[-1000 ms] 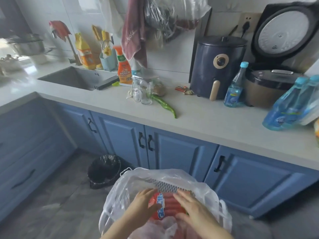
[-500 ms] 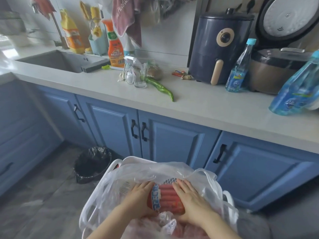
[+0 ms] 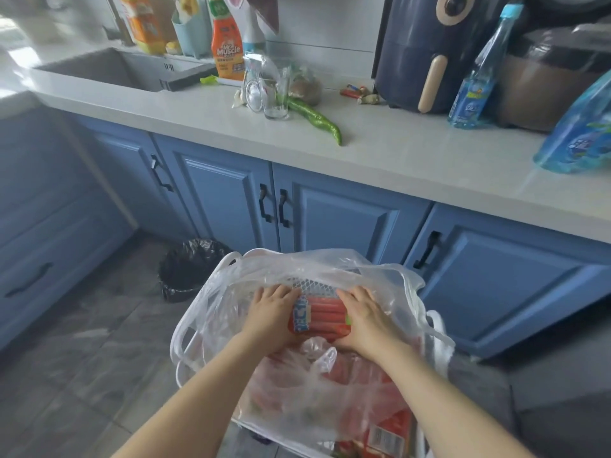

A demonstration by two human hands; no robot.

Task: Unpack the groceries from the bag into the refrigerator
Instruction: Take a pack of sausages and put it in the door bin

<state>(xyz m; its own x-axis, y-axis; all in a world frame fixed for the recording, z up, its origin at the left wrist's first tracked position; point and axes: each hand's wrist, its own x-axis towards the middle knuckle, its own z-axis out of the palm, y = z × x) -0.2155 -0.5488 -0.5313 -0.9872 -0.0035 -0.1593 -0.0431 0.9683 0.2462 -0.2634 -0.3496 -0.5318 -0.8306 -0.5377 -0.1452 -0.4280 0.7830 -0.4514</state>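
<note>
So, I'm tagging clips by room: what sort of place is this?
A home kitchen, most likely: a grey sunken sink in a pale stone countertop, blue panelled cabinet doors below, and a navy air fryer.

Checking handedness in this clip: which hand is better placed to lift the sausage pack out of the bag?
Neither clearly: left hand and right hand each grip one end of the sausage pack; probably a two-handed lift.

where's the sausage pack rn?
Head view, lower centre: the sausage pack sits inside the plastic bag, gripped between the left hand and right hand.
</note>
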